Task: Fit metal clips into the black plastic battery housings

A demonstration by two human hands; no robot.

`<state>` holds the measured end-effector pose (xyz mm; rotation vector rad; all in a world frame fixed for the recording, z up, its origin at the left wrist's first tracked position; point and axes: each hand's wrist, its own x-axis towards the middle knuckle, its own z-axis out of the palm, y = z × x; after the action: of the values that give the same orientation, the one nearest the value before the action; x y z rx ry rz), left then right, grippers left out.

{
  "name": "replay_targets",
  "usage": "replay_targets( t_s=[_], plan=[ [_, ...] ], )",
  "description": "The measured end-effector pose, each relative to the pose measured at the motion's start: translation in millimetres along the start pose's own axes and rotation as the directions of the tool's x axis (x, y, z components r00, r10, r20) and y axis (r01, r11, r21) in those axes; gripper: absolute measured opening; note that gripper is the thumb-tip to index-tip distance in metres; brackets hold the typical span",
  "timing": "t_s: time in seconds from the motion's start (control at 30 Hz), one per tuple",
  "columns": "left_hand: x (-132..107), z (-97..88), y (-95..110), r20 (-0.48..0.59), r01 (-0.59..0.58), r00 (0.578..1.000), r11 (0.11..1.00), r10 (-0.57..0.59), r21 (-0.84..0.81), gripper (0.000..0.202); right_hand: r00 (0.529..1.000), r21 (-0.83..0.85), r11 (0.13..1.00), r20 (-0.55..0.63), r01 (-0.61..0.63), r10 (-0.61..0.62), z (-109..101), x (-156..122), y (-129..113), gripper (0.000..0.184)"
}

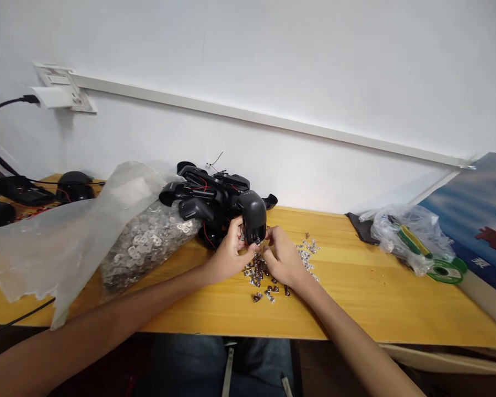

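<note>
Upright in my left hand (226,258) is a black plastic housing (253,212) with a rounded top, gripped by its lower end. My right hand (285,260) is closed at the housing's lower right side, its fingertips pinched; whatever is between them is too small to make out. Small metal pieces (257,271) lie loose on the table below and around both hands, some silvery and some dark. Just behind the held part is a heap of similar black housings (198,209), with thin red wires showing among them.
A clear plastic bag (149,242) full of flat metal pieces lies on the wooden table (364,298) at left. More black parts (75,186) and a cable are behind it. At right are a plastic bag with green-yellow pliers (411,237) and a green spool (448,270).
</note>
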<state>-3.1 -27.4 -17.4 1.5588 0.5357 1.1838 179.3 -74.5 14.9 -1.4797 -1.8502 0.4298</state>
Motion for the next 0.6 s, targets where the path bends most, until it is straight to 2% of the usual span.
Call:
replay_targets(
  t_s=[0.23, 0.6],
  plan=[
    [0, -0.2, 4, 0.023, 0.012, 1.000, 0.999, -0.013, 0.030, 0.063, 0.997, -0.106, 0.992, -0.027, 0.063, -0.066, 0, 0, -1, 0.011],
    [-3, 2.7, 15, 0.066, 0.033, 0.997, 0.990, -0.042, 0.135, 0.060, 0.996, -0.266, 0.961, -0.028, 0.076, -0.086, 4, 0, 0, 0.009]
  ],
)
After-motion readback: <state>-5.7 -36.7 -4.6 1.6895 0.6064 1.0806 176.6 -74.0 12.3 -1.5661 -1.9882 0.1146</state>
